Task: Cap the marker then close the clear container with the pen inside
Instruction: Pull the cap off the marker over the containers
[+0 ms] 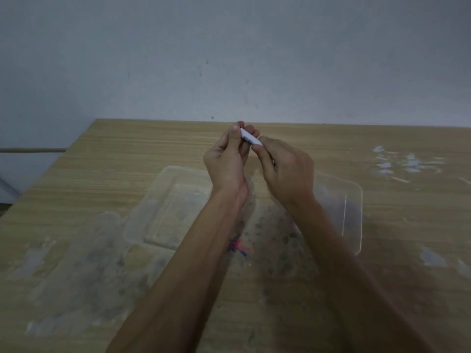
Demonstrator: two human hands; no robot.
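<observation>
Both hands hold a white marker [249,137] above the middle of the wooden table [102,154]. My left hand [226,159] pinches its far end. My right hand [285,166] closes over its near end, and the cap is hidden inside those fingers. Under my left wrist a clear plastic lid [165,207] lies flat on the table. The clear container [351,207] sits under my right forearm, open, with its right rim showing. I cannot tell whether anything lies inside it.
A grey wall [229,59] rises right behind the table's far edge. The table's left edge runs diagonally at the left. White smears [405,161] mark the far right of the tabletop, and a red-and-blue scribble [238,247] sits between my forearms.
</observation>
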